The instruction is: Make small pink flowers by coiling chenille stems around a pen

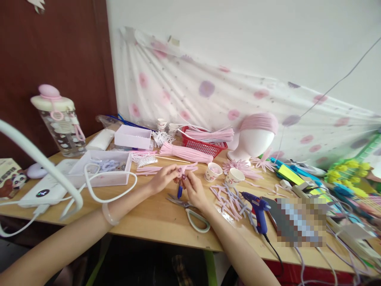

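Observation:
Over the middle of the table, my left hand (164, 178) and my right hand (193, 188) meet, thumbs and fingertips pinched together on a small pink pipe cleaner piece (180, 171). Its exact shape is partly covered by my fingers. Just below them lies a blue pen (179, 191), and a pair of scissors (199, 222) with pale handles rests partly beneath my right wrist. Behind my hands are long pink pipe cleaners (149, 171) and a thick pink bundle (187, 151). Two paper cups (213, 173) stand to the right, the nearer holding small pink pieces.
Cut pipe cleaner pieces (229, 200) and a blue glue gun (258, 208) lie right. Farther back are a red basket (205, 147) and a white foam head (253, 141). At left, a white cable (44, 163) loops before a white tray (107, 180) and a water bottle (61, 123).

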### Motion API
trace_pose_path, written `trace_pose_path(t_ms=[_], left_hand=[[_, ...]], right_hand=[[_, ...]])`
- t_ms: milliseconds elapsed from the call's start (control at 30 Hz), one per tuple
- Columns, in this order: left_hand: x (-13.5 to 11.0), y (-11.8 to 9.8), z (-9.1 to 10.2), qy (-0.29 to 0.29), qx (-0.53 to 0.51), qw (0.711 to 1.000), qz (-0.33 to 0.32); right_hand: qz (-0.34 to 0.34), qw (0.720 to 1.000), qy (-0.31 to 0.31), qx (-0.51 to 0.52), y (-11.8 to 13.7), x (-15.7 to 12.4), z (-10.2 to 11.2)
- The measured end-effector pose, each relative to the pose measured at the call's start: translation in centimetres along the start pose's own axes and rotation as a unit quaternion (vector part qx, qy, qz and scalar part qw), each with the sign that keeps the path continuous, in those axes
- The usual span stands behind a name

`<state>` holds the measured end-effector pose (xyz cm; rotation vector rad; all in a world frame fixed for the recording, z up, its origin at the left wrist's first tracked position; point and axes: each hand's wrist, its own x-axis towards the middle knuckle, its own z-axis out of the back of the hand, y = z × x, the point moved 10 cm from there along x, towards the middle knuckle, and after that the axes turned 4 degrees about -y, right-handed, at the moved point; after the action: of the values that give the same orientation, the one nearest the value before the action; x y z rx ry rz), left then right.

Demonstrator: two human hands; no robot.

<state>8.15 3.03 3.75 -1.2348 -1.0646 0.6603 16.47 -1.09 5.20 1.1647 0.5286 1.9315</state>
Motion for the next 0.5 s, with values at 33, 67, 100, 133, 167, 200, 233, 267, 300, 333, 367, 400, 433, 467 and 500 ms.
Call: trace_pose_path(t_ms=[33, 67, 100, 133, 167, 200, 233, 267, 300, 333, 367, 400, 433, 467, 500], left_hand=[[0.0, 0.1, -0.1, 0.007, -0.001, 1.0, 0.004], [0.0, 0.3, -0.2, 0.015, -0.004, 1.0, 0.011], [0.0, 0.5, -0.3, 0.021, -0.01, 1.0, 0.019], [0.0, 0.9, -0.4, 0.026, -0.019, 0.999, 0.029], [0.0, 1.3, -0.6, 0.03, -0.029, 0.998, 0.038], [0.0, 1.7, -0.7, 0.032, -0.041, 0.998, 0.047], [0.0, 2.0, -0.8, 0.033, -0.053, 0.997, 0.055], [0.0, 2.2, -0.9, 0.033, -0.064, 0.996, 0.061], [0.0, 2.4, -0.9, 0.034, -0.075, 0.994, 0.066], [0.0, 2.4, -1.0, 0.035, -0.085, 0.993, 0.069], [-0.1, 2.4, -1.2, 0.038, -0.093, 0.992, 0.071], [-0.1, 2.2, -1.2, 0.041, -0.099, 0.992, 0.072], [-0.2, 2.0, -1.3, 0.044, -0.101, 0.991, 0.071], [-0.2, 1.8, -1.4, 0.047, -0.099, 0.992, 0.07], [-0.2, 1.7, -1.4, 0.049, -0.094, 0.992, 0.067]], right_hand=[[0.014, 0.999, 0.008, -0.029, 0.2, 0.0, -0.1], [0.026, 0.998, 0.008, -0.065, 0.3, -0.1, 0.0], [0.036, 0.994, 0.001, -0.106, 0.3, -0.1, 0.2], [0.046, 0.988, -0.007, -0.149, 0.4, 0.0, 0.4], [0.058, 0.98, -0.015, -0.189, 0.4, 0.0, 0.6], [0.073, 0.972, -0.02, -0.221, 0.5, 0.0, 0.7], [0.091, 0.965, -0.019, -0.245, 0.6, 0.0, 0.7], [0.109, 0.96, -0.016, -0.258, 0.8, 0.0, 0.6], [0.125, 0.957, -0.013, -0.26, 1.0, 0.0, 0.6], [0.136, 0.957, -0.012, -0.256, 1.2, 0.0, 0.6], [0.141, 0.958, -0.015, -0.248, 1.2, 0.0, 0.7], [0.144, 0.96, -0.018, -0.241, 1.2, 0.0, 0.9], [0.146, 0.96, -0.023, -0.238, 1.2, 0.0, 1.0], [0.15, 0.959, -0.028, -0.24, 1.2, 0.0, 1.1], [0.154, 0.956, -0.032, -0.246, 1.2, 0.0, 1.2]])
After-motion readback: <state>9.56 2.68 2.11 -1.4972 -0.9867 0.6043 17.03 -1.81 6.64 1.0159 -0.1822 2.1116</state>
